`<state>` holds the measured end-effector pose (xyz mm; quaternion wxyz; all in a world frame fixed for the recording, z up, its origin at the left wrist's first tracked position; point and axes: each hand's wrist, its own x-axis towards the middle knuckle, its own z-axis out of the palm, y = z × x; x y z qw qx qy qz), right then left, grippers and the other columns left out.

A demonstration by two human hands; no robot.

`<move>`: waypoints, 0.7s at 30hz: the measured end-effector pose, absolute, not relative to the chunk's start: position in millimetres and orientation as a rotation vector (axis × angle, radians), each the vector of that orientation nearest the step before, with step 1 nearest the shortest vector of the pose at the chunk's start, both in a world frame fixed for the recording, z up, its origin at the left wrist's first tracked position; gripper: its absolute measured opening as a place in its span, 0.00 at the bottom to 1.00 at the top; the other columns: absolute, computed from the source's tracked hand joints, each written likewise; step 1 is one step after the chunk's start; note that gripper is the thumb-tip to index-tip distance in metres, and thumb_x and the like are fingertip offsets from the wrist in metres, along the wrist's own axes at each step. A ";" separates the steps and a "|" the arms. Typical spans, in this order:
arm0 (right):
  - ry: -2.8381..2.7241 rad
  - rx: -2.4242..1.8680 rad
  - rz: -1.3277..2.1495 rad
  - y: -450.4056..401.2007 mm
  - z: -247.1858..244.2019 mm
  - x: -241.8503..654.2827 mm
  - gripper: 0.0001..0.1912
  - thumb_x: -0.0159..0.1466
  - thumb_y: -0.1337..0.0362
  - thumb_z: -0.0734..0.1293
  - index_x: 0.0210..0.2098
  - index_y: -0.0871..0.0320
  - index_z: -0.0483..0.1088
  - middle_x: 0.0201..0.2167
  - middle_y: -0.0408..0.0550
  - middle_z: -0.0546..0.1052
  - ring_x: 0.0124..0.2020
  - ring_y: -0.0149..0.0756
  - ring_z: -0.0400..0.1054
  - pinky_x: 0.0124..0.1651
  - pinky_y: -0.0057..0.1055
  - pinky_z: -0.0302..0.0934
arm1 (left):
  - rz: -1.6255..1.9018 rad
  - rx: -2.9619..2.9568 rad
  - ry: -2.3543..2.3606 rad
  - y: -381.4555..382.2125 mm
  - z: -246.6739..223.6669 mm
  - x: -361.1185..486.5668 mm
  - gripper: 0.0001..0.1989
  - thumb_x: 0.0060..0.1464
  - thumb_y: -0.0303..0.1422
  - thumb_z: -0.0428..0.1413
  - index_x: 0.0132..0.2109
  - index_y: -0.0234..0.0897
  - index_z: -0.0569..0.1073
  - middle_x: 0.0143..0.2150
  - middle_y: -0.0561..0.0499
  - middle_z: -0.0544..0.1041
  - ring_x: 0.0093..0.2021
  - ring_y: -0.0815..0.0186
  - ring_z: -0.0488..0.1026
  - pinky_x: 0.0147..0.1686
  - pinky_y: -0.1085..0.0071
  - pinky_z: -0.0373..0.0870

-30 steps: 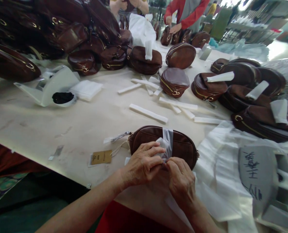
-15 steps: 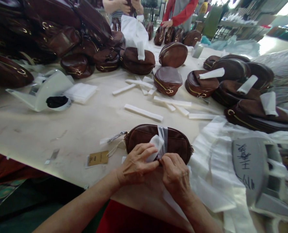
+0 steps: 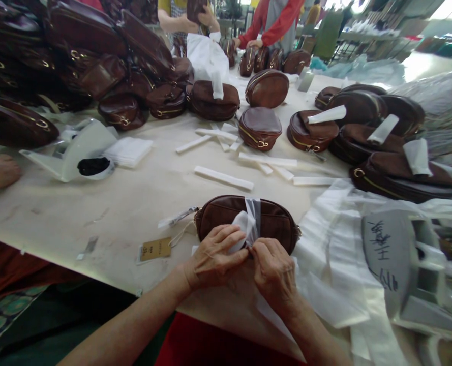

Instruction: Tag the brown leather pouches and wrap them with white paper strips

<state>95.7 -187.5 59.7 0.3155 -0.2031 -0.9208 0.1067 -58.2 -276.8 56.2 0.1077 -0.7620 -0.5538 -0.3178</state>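
A dark brown oval bag lies at the near edge of the table, with a white translucent strip across its middle. My left hand rests on the bag's near side, its fingers against loose white wrap and its thumb reaching toward the other hand. My right hand is closed in a pinch at the strip's lower end; what exactly is between its fingertips is hidden. A tan tag on a white string lies left of the bag.
White strips lie beyond the bag. Brown bags stand farther back and pile up at left. A tape dispenser sits on white sheets at right, another at left. Another person's hand is at the left edge.
Another person's hand has come into view at the left edge. The view has shifted slightly. My hands keep nearly the same place at the bag.
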 end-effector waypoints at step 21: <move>-2.406 -0.544 0.321 -187.7 57.7 96.6 0.11 0.65 0.73 0.56 0.27 0.58 0.63 0.26 0.49 0.69 0.31 0.37 0.62 0.36 0.32 0.57 | -0.963 -2.181 -1.569 -275.9 51.7 -58.1 0.09 0.60 0.28 0.48 0.42 0.38 0.73 0.49 0.44 0.71 0.55 0.59 0.64 0.51 0.59 0.67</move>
